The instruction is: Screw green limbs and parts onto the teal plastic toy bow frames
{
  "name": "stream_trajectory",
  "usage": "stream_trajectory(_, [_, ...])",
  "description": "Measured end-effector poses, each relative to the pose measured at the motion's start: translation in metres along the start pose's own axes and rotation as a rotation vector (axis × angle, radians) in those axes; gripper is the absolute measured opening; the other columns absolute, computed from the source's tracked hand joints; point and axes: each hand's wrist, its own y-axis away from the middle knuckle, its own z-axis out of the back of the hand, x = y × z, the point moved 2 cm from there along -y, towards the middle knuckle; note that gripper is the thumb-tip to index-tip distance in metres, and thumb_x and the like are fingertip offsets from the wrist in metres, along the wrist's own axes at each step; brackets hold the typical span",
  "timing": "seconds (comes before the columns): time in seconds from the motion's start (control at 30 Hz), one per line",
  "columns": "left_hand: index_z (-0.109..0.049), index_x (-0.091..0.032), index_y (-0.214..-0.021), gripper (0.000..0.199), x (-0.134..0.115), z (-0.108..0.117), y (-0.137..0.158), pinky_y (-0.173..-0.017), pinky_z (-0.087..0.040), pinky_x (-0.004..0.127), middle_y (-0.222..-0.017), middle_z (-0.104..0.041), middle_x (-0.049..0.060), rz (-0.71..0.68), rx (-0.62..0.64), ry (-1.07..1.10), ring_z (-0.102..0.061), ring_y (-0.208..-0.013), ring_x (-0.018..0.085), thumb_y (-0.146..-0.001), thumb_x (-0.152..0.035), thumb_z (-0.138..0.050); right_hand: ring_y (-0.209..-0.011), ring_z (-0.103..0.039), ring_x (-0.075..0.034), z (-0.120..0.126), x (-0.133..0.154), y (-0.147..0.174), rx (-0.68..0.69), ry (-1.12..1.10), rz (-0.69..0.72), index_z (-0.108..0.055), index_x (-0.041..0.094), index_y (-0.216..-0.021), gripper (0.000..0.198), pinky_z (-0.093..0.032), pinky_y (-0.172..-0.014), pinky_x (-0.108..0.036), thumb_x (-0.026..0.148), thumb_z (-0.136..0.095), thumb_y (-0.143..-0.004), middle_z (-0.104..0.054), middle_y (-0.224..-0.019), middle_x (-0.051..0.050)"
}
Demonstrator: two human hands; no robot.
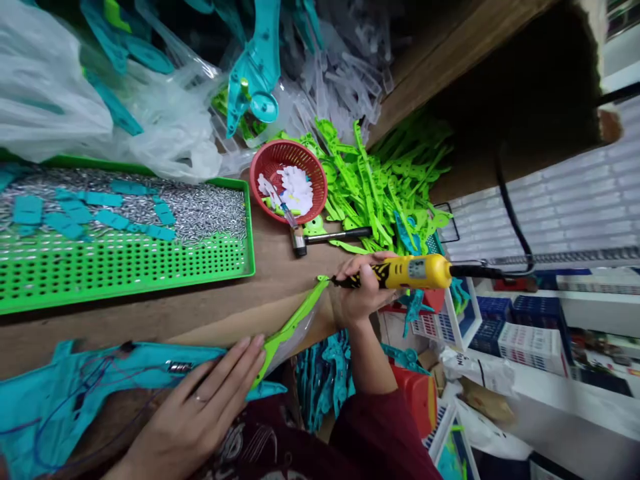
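My right hand [364, 291] is wrapped round a yellow and black electric screwdriver [400, 272], held almost level. Its tip meets the far end of a long bright green plastic strip [295, 320], which has a clear plastic piece [296, 339] along its side. With fingers stretched out and together, my left hand [215, 390] lies flat over the near end of that strip. Under and beside the left hand is a large turquoise plastic shell [135, 363] with thin red and blue wires; part of it is hidden by the hand.
A green perforated tray [150, 267] of screws and turquoise pieces stands left. Beyond the strip are a red basket [320, 167] with white parts and a hammer [340, 235]. Green plastic parts [370, 193] heap at the back right. A black cord [515, 207] runs from the screwdriver.
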Motion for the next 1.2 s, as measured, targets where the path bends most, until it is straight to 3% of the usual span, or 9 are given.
stream_trajectory(0.3, [-0.051, -0.012, -0.143, 0.046, -0.003, 0.0, 0.0, -0.124, -0.015, 0.041, -0.154, -0.044, 0.009, 0.015, -0.005, 0.002, -0.037, -0.145, 0.023, -0.101, -0.015, -0.033, -0.039, -0.045, -0.011, 0.01, -0.016, 0.0, 0.078, 0.029, -0.081, -0.042, 0.027, -0.094, 0.029, -0.044, -0.042, -0.026, 0.034, -0.064, -0.076, -0.047, -0.052, 0.012])
stream_trajectory(0.53, [-0.055, -0.014, -0.139, 0.043, -0.002, -0.012, -0.004, -0.112, -0.035, 0.041, -0.154, -0.045, 0.01, 0.0, -0.082, -0.084, -0.043, -0.141, 0.026, -0.099, -0.018, -0.043, -0.038, -0.046, -0.012, 0.002, 0.002, -0.013, 0.579, -0.073, -0.063, -0.045, 0.028, -0.097, 0.036, -0.043, -0.04, -0.027, 0.042, -0.07, -0.076, -0.049, -0.051, 0.011])
stream_trajectory(0.63, [-0.053, -0.012, -0.14, 0.044, -0.005, -0.014, -0.017, -0.103, -0.043, 0.039, -0.153, -0.046, 0.012, -0.01, -0.044, -0.14, -0.047, -0.138, 0.026, -0.097, -0.02, -0.048, -0.04, -0.048, -0.012, -0.045, 0.02, -0.01, 0.61, -0.156, 0.086, -0.045, 0.03, -0.107, 0.036, -0.045, -0.043, -0.028, 0.039, -0.069, -0.08, -0.05, -0.055, 0.01])
stream_trajectory(0.73, [-0.054, -0.008, -0.137, 0.043, -0.008, -0.001, -0.025, -0.103, -0.044, 0.04, -0.149, -0.051, 0.014, 0.015, -0.056, -0.153, -0.049, -0.136, 0.027, -0.097, -0.025, -0.052, -0.047, -0.053, -0.012, -0.12, 0.021, 0.004, 0.733, -0.164, 0.126, -0.044, 0.028, -0.111, 0.04, -0.047, -0.049, -0.029, 0.041, -0.069, -0.081, -0.052, -0.061, 0.009])
stream_trajectory(0.83, [-0.059, -0.009, -0.129, 0.037, -0.004, 0.035, -0.016, -0.107, -0.042, 0.042, -0.141, -0.059, 0.013, 0.035, -0.206, -0.059, -0.05, -0.134, 0.027, -0.097, -0.028, -0.055, -0.058, -0.056, -0.013, -0.188, 0.007, 0.014, 0.853, -0.084, 0.096, -0.046, 0.025, -0.106, 0.039, -0.049, -0.057, -0.03, 0.044, -0.069, -0.081, -0.054, -0.069, 0.005])
stream_trajectory(0.93, [-0.059, -0.011, -0.124, 0.03, 0.022, 0.074, 0.009, -0.107, -0.043, 0.043, -0.134, -0.063, 0.014, 0.223, -0.356, 0.0, -0.054, -0.128, 0.026, -0.095, -0.018, -0.058, -0.061, -0.056, -0.013, -0.219, -0.005, 0.015, 0.956, -0.008, 0.088, -0.048, 0.023, -0.107, 0.033, -0.051, -0.061, -0.031, 0.045, -0.061, -0.086, -0.054, -0.074, 0.003])
stream_trajectory(1.0, [-0.057, -0.012, -0.126, 0.031, 0.048, 0.088, 0.024, -0.106, -0.044, 0.046, -0.134, -0.061, 0.016, 0.412, -0.374, 0.019, -0.055, -0.126, 0.028, -0.095, -0.017, -0.056, -0.071, -0.059, -0.015, -0.215, -0.002, 0.015, 0.923, 0.091, 0.174, -0.049, 0.023, -0.111, 0.032, -0.052, -0.068, -0.034, 0.043, -0.058, -0.088, -0.056, -0.082, 0.0])
stream_trajectory(1.13, [-0.049, -0.012, -0.132, 0.035, 0.083, 0.084, 0.034, -0.104, -0.047, 0.05, -0.131, -0.061, 0.017, 0.55, -0.296, 0.13, -0.055, -0.125, 0.03, -0.098, -0.02, -0.047, -0.102, -0.055, -0.024, -0.166, 0.025, 0.029, 0.511, 0.422, 0.509, -0.051, 0.023, -0.115, 0.033, -0.05, -0.086, -0.042, 0.033, -0.065, -0.087, -0.055, -0.103, -0.008])
stream_trajectory(1.2, [-0.048, -0.015, -0.133, 0.035, 0.087, 0.076, 0.033, -0.104, -0.047, 0.05, -0.13, -0.062, 0.015, 0.538, -0.272, 0.19, -0.056, -0.124, 0.028, -0.098, -0.019, -0.045, -0.099, -0.054, -0.024, -0.142, 0.034, 0.047, 0.651, 0.577, 0.585, -0.055, 0.023, -0.106, 0.017, -0.048, -0.085, -0.041, 0.021, -0.06, -0.089, -0.056, -0.099, -0.008])
